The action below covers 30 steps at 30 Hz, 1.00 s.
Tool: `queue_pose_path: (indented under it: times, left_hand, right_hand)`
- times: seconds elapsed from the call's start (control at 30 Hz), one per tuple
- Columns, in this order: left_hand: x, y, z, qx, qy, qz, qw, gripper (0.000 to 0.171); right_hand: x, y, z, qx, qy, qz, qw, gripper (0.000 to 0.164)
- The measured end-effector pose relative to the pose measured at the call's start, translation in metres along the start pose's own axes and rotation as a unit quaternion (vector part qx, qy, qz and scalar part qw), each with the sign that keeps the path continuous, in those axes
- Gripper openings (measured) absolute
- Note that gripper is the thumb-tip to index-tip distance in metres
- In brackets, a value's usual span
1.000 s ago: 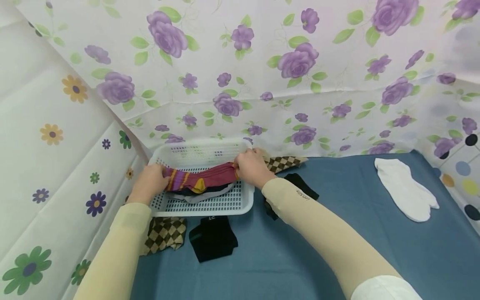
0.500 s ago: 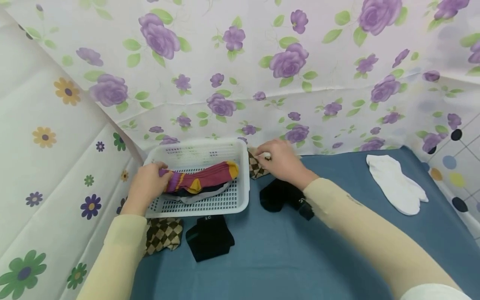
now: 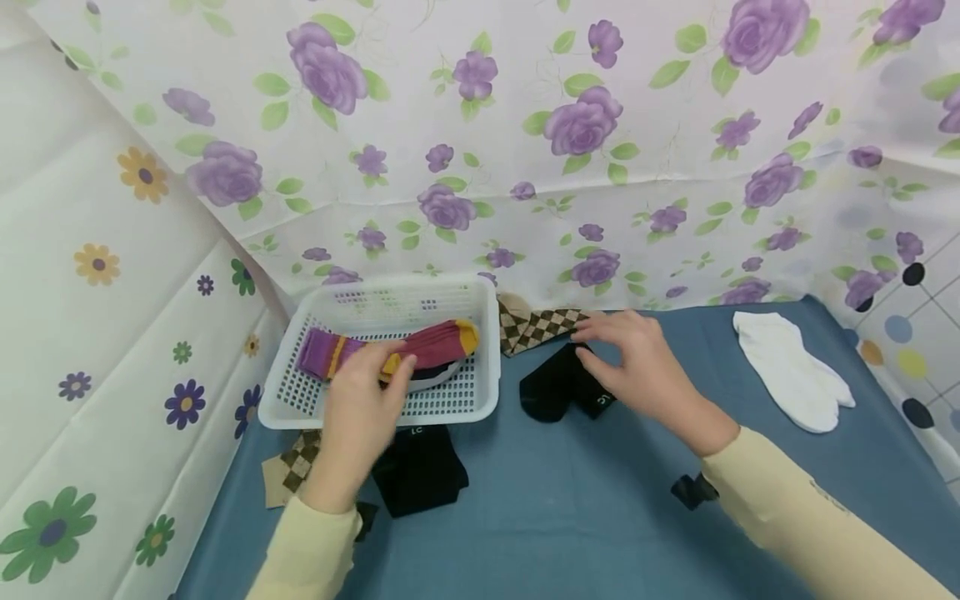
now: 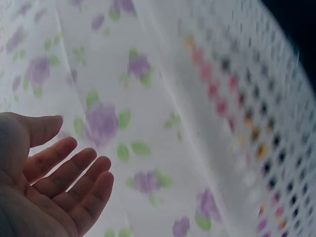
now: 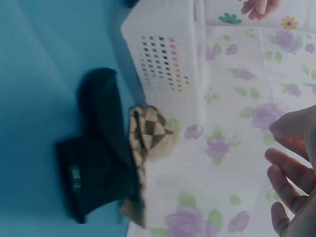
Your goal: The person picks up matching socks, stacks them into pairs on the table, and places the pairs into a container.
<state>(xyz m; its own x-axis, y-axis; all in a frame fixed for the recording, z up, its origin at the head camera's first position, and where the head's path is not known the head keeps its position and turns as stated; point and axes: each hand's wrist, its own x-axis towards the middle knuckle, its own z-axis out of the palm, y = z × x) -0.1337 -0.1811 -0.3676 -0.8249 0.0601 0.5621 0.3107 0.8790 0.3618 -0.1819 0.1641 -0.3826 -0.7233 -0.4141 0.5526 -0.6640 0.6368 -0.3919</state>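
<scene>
My left hand [image 3: 360,417] hovers over the front rim of the white plastic basket [image 3: 492,383], fingers relaxed and apart. In the left wrist view, that hand [image 4: 64,182] holds nothing. Inside the basket lies a burgundy sock [image 3: 438,343] with a purple striped cuff and yellow toe and heel, on top of grey and black fabric. Out to the right, my right hand [image 3: 637,358] is loosely spread near a folded black sock [image 3: 551,387]. The right wrist view shows bent fingers with nothing in them. Behind the black sock, a checkered sock [image 3: 536,329] lies along the wall.
Another black sock [image 3: 423,475] rests in front of the basket, beside a second checkered sock [image 3: 300,458] partly hidden by my left arm. White socks [image 3: 795,371] lie far right on the blue cloth [image 3: 570,517]. Flower-printed sheeting [image 3: 675,167] rises at the back and left.
My left hand has let go of the burgundy sock and drawn right and nearer. My right hand has left that sock's toe, gone to the checkered sock, then moved further right, off it.
</scene>
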Motion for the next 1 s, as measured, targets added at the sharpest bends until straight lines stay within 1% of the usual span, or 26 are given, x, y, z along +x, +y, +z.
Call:
queue_pose_path:
  times: [0.13, 0.23, 0.33, 0.5, 0.63, 0.73, 0.8, 0.87, 0.9, 0.97, 1.0]
  left_hand:
    - [-0.023, 0.019, 0.013, -0.024, -0.002, 0.043, 0.9988, 0.031]
    - [-0.039, 0.028, 0.025, -0.036, -0.016, 0.072, 0.9966, 0.032]
    - [-0.053, 0.034, 0.037, -0.037, -0.045, 0.086, 0.9946, 0.034]
    - [-0.073, 0.042, 0.049, -0.02, -0.087, 0.093, 0.9917, 0.033]
    - [-0.081, 0.045, 0.054, -0.021, -0.1, 0.102, 0.9895, 0.028]
    - [-0.083, 0.047, 0.055, -0.028, -0.107, 0.106, 0.9882, 0.026]
    - [-0.083, 0.05, 0.055, -0.031, -0.12, 0.114, 0.9857, 0.025]
    - [-0.084, 0.053, 0.057, -0.031, -0.145, 0.125, 0.981, 0.027]
    - [-0.085, 0.055, 0.058, -0.031, -0.163, 0.129, 0.9776, 0.027]
    - [-0.086, 0.058, 0.062, -0.027, -0.201, 0.135, 0.9699, 0.031]
    - [-0.087, 0.059, 0.064, -0.025, -0.219, 0.135, 0.9661, 0.033]
  right_hand:
    - [-0.027, 0.001, 0.002, -0.007, -0.007, 0.026, 1.0, 0.023]
    - [-0.044, 0.002, 0.005, -0.012, -0.008, 0.042, 0.999, 0.023]
    - [-0.058, 0.004, 0.01, -0.012, -0.009, 0.049, 0.999, 0.024]
    - [-0.077, 0.009, 0.016, -0.015, -0.013, 0.058, 0.998, 0.025]
    - [-0.087, 0.017, 0.016, -0.023, -0.009, 0.065, 0.998, 0.028]
    - [-0.088, 0.026, 0.009, -0.035, 0.006, 0.074, 0.997, 0.033]
    - [-0.087, 0.033, 0.002, -0.049, 0.017, 0.089, 0.995, 0.037]
    - [-0.086, 0.041, -0.005, -0.069, 0.023, 0.115, 0.991, 0.045]
    - [-0.085, 0.045, -0.009, -0.081, 0.024, 0.134, 0.987, 0.049]
    - [-0.086, 0.055, -0.016, -0.1, 0.011, 0.185, 0.978, 0.06]
    - [-0.087, 0.06, -0.019, -0.11, 0.002, 0.212, 0.971, 0.066]
